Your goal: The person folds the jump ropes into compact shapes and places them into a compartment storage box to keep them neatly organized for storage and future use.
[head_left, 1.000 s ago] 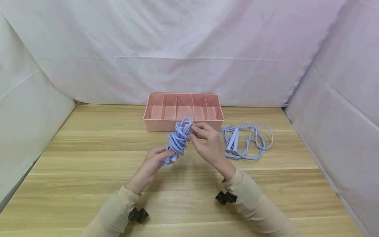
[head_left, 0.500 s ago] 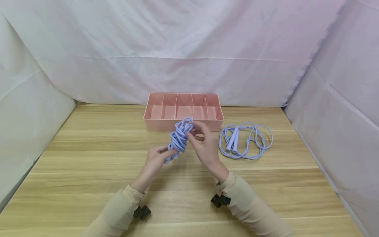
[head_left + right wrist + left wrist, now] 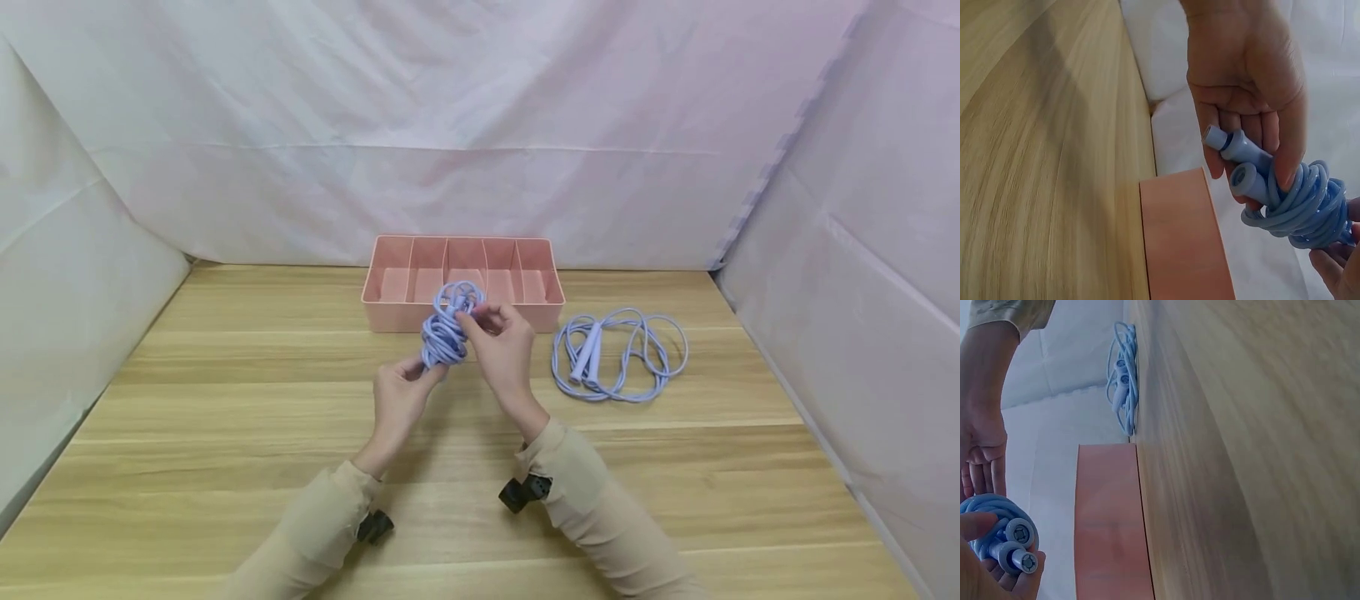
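A light-blue jump rope, wound into a thick bundle around its two handles, is held up in front of the pink box. My left hand grips the bundle's lower end; in the right wrist view its thumb lies over the handles, whose ends stick out. At the upper end, my right hand pinches the rope between thumb and fingers. Loops of rope cross over the handles. A second light-blue jump rope lies loosely coiled on the table to the right.
The pink box stands behind the hands, divided into several compartments. It rests on a wood-grain table. White cloth hangs at the back and along both sides.
Both hands have shifted with the wound bundle slightly up and left, and the bundle now stands more upright. My right hand has come closer to the left. The loose rope stays put.
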Available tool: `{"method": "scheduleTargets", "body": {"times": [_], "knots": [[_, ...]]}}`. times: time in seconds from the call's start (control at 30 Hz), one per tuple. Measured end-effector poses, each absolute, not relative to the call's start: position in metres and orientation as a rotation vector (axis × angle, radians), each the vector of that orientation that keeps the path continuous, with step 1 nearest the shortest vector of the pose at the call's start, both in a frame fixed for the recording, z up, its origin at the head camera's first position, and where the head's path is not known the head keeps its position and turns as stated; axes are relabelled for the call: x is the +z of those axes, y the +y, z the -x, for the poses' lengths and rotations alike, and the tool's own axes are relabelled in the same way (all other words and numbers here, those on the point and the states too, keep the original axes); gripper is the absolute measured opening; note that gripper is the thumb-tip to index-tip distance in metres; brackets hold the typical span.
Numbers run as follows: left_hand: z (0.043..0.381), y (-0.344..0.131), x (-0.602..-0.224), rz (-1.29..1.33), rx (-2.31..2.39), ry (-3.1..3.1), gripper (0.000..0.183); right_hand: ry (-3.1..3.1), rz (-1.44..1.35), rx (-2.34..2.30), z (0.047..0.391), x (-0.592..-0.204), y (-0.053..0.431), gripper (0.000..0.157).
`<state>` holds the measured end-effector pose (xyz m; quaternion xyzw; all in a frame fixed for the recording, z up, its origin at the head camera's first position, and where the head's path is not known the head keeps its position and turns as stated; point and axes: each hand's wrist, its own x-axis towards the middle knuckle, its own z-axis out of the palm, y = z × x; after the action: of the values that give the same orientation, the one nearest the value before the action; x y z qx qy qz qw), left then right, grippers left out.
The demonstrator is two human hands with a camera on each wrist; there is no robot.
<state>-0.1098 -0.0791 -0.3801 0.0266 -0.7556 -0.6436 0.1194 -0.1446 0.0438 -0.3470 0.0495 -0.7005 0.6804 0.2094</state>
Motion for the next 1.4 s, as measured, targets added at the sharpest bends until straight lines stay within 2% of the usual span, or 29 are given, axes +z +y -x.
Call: {"method": "scheduleTargets", "body": {"times": [0.37,0.67,1.0,1.4], "knots": [[0.116,-0.075,-0.384,-0.13,-1.748,-2.161,0.017,-1.823,0.074,2.009,0.158,-0.346,0.034,0.015],[0.119,-0.08,-0.382,-0.17,-1.801,-2.204,0.021,-1.861,0.078,2.142,0.162,-0.348,0.039,0.035],[0.114,-0.086,-0.378,-0.104,-1.906,-2.253,0.024,-1.834,-0.036,2.558,0.165,-0.356,0.06,0.031],[0.115,-0.09,-0.378,-0.131,-2.089,-2.277,0.023,-1.87,-0.34,2.358,0.17,-0.369,0.07,0.026]]}}
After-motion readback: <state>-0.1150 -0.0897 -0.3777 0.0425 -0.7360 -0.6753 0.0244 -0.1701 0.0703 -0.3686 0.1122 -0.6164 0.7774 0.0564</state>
